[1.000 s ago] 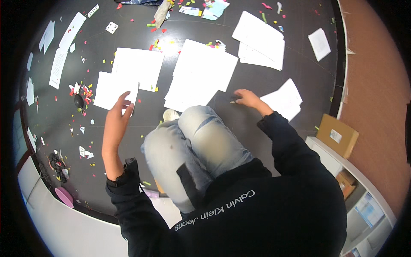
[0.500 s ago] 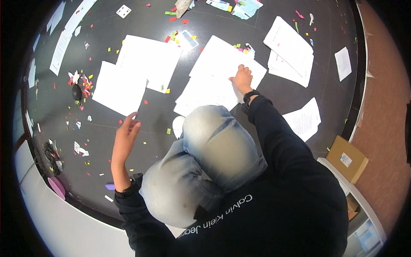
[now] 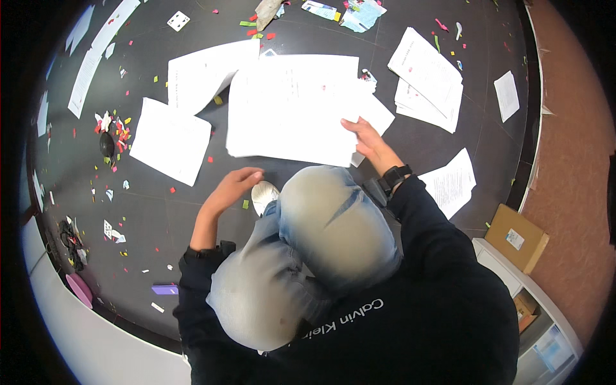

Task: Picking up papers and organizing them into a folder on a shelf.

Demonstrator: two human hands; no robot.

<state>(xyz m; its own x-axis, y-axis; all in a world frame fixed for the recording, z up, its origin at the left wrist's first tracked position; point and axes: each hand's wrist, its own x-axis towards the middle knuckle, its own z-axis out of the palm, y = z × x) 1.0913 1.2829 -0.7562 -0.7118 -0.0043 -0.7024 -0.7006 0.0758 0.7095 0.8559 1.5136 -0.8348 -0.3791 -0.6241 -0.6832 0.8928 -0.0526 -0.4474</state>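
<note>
My right hand (image 3: 367, 138) grips a stack of white paper sheets (image 3: 292, 106) by its right edge, thumb on top. The stack is lifted in front of my knees and spans the middle of the view. Part of another white sheet (image 3: 378, 115) shows behind it at the right. My left hand (image 3: 234, 188) is empty, fingers stretched out beside my white shoe (image 3: 263, 196), below the stack's lower left corner. A white sheet (image 3: 170, 142) lies on the floor to the left. Behind it, a printed sheet (image 3: 199, 74) has a bent-up right edge next to the stack.
On the dark floor (image 3: 186, 221) lie more papers (image 3: 423, 80) at right, a printed sheet (image 3: 449, 183) near my right forearm, and scattered coloured scraps. A black oval object (image 3: 106, 146) sits at left. A cardboard box (image 3: 516, 237) and white shelf (image 3: 497, 269) stand at right.
My right hand has picked up the paper stack and moved it left and up off the floor. The printed sheet at left now bends. My left hand has moved right, toward the shoe.
</note>
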